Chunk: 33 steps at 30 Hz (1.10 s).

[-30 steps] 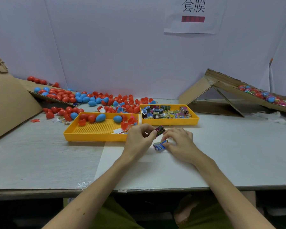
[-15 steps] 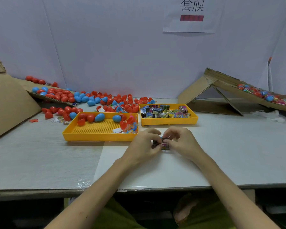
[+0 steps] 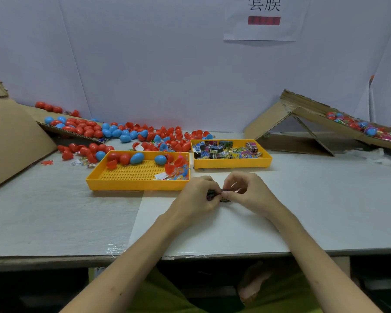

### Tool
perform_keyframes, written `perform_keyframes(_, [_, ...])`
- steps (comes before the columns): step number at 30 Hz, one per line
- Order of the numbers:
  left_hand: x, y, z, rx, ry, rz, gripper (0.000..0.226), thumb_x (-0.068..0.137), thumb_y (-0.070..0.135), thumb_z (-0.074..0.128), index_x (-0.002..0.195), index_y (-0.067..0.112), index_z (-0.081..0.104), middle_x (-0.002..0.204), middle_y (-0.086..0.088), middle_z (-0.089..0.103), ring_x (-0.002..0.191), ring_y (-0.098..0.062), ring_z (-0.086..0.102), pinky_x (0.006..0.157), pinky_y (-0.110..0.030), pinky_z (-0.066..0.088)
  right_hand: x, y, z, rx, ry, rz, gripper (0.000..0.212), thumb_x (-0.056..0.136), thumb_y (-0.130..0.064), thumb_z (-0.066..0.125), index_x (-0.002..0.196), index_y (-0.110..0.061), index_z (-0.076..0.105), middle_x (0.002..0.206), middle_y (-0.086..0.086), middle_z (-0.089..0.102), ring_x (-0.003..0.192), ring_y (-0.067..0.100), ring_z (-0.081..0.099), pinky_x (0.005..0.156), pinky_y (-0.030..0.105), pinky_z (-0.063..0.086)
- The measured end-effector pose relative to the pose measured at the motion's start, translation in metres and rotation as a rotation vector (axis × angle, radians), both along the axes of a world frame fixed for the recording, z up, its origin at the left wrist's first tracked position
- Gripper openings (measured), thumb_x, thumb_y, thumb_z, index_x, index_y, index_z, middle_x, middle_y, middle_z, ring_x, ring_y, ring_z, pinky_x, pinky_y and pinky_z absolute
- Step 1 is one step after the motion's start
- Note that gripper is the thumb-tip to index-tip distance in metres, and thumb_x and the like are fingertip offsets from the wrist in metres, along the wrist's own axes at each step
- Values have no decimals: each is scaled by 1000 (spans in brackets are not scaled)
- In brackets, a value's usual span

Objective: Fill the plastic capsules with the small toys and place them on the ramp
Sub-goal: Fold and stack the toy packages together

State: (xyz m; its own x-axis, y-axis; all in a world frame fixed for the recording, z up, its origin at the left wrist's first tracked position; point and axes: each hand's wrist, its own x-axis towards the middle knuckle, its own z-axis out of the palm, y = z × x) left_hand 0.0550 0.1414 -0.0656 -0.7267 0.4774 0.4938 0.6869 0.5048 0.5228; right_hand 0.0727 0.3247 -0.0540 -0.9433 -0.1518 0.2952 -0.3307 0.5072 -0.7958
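My left hand (image 3: 198, 195) and my right hand (image 3: 248, 193) meet low over the table in front of the trays, and together they pinch small dark toy packets (image 3: 213, 194), mostly hidden by the fingers. A yellow tray (image 3: 233, 162) behind them holds several small wrapped toys (image 3: 224, 150). Another yellow tray (image 3: 133, 184) to the left holds red and blue egg capsules (image 3: 137, 158) and loose halves. The cardboard ramp (image 3: 312, 109) rises at the right, with filled capsules (image 3: 368, 129) lying on its slope.
Many red and blue capsules (image 3: 88, 129) lie piled on the table and on a cardboard sheet (image 3: 9, 132) at the left. A white wall with a paper sign (image 3: 264, 16) closes the back. The table edge (image 3: 77, 258) runs near me.
My left hand carried its dark packet down to the right hand's packet on the table. Both hands now pinch the packets together, closer than before.
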Motion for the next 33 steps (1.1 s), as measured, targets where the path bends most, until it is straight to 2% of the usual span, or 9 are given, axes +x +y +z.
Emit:
perform_keyframes(2, [-1, 0, 0, 2, 1, 9, 10, 86, 6, 70, 91, 8, 79, 85, -6, 69, 76, -18, 62, 71, -34, 51, -1, 0, -1, 15, 29, -16, 16, 78, -4, 80, 76, -18, 71, 74, -2, 72, 73, 13, 69, 69, 31, 56])
perform_keyframes(8, [-1, -1, -1, 31, -16, 38, 13, 86, 7, 70, 94, 11, 79, 86, -4, 74, 78, -15, 64, 74, -33, 52, -2, -1, -4, 21, 104, -65, 20, 76, -4, 81, 70, -22, 74, 68, -5, 72, 64, 8, 67, 63, 22, 51])
perform_keyframes(13, [0, -1, -1, 111, -68, 55, 16, 86, 3, 71, 100, 9, 67, 92, -8, 75, 82, -16, 69, 77, -29, 55, -3, -1, -5, 49, 141, -66, 20, 76, 0, 79, 71, -20, 75, 66, -7, 72, 62, 4, 66, 60, 13, 46])
perform_keyframes(16, [0, -1, 0, 112, -38, 48, 5, 87, 3, 70, 90, 7, 70, 82, -4, 73, 77, -16, 67, 74, -33, 55, -3, 0, -5, 61, 153, -66, 18, 75, 0, 79, 71, -17, 75, 65, -6, 71, 61, 4, 65, 60, 14, 46])
perform_keyframes(18, [0, -2, 2, 119, -27, 58, 8, 88, 3, 67, 86, 7, 73, 79, -1, 73, 75, -15, 66, 73, -31, 54, -2, -1, -5, 74, 160, -62, 19, 75, 0, 79, 70, -18, 73, 65, -7, 70, 61, 3, 63, 60, 14, 46])
perform_keyframes(23, [2, -3, 2, 128, -44, 81, 13, 88, 2, 63, 96, 9, 70, 79, -1, 72, 77, -15, 67, 72, -25, 54, 0, -1, -3, 112, 149, -37, 19, 74, -9, 83, 77, -23, 71, 73, -9, 71, 66, 6, 64, 61, 22, 51])
perform_keyframes(26, [3, -4, 2, 109, -29, 65, 11, 86, 4, 64, 88, 11, 71, 77, 3, 70, 76, -12, 66, 70, -24, 53, 1, -1, -2, 115, 142, -43, 26, 73, -12, 85, 82, -31, 69, 78, -7, 72, 66, 6, 63, 59, 20, 49])
perform_keyframes(30, [5, -4, 1, 54, -32, 90, 6, 84, 20, 68, 88, 23, 69, 81, 14, 67, 84, -8, 57, 70, -27, 48, 1, -1, -2, 117, 140, -66, 24, 75, -9, 82, 74, -31, 71, 69, -17, 69, 58, 4, 55, 56, 14, 38])
perform_keyframes(33, [3, -5, 0, 8, -37, 111, 13, 84, 15, 70, 94, 23, 69, 89, 8, 71, 72, -2, 53, 64, -22, 44, 1, -1, -2, 103, 125, -72, 24, 76, -6, 79, 73, -28, 71, 61, -23, 64, 50, 7, 53, 50, 13, 37])
